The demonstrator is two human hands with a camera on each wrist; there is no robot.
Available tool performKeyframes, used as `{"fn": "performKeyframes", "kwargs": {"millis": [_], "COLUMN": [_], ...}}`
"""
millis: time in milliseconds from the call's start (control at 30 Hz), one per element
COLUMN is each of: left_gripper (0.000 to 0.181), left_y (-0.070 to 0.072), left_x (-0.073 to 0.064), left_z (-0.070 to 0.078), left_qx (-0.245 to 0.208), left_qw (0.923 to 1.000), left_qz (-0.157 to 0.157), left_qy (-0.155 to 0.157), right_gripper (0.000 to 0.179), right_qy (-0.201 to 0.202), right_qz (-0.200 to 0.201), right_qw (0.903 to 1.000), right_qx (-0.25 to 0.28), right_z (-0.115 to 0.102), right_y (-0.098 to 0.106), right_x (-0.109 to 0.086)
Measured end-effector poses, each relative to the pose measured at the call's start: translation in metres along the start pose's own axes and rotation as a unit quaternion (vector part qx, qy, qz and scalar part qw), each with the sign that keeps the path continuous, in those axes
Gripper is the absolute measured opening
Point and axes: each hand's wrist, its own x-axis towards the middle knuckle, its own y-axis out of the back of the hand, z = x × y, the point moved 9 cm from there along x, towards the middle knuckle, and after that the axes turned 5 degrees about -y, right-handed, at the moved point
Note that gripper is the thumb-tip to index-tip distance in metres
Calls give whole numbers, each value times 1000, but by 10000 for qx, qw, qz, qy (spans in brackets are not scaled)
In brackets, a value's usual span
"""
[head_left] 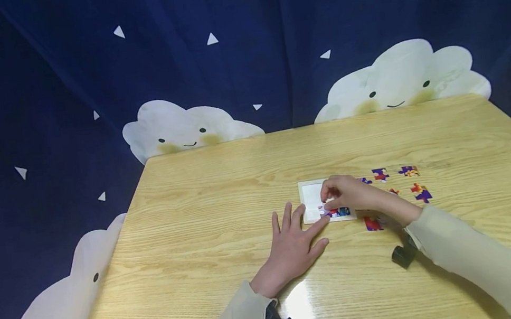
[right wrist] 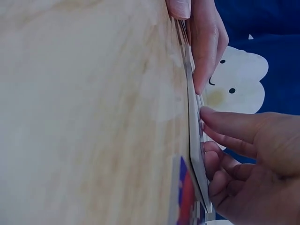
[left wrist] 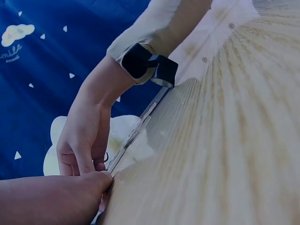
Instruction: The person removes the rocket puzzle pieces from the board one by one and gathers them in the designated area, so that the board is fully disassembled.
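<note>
A white puzzle tray lies flat on the table, with several joined jigsaw pieces along its near edge. Over the tray, my right hand has its fingers curled and pinches a small jigsaw piece at the left end of that row; the fingers partly cover it. My left hand lies flat on the table with its fingers spread, the index fingertip touching the tray's front edge. Seen edge-on in the right wrist view, the tray runs beneath the right thumb.
Several loose jigsaw pieces lie right of the tray, among them a purple-and-red one, an orange one and a red one near the right forearm. The wooden table meets a dark blue curtain with white clouds behind.
</note>
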Motion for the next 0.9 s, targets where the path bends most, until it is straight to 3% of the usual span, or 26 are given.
{"fn": "performKeyframes", "kwargs": {"millis": [367, 567, 900], "left_gripper": [53, 61, 69], "left_y": [-3, -5, -7], "left_x": [3, 10, 15], "left_z": [3, 10, 17], "left_qx": [-74, 35, 192], "left_qw": [9999, 9996, 9981], "left_qz": [-71, -89, -428], "left_qy": [100, 274, 406], "right_gripper": [10, 11, 10], "right_qy": [-314, -187, -303], "right_qz": [-405, -444, -555], "right_qw": [9986, 9987, 9975], "right_qx": [108, 166, 314], "right_z": [4, 2, 5], "right_y": [-5, -4, -6], "right_x": [4, 3, 2]}}
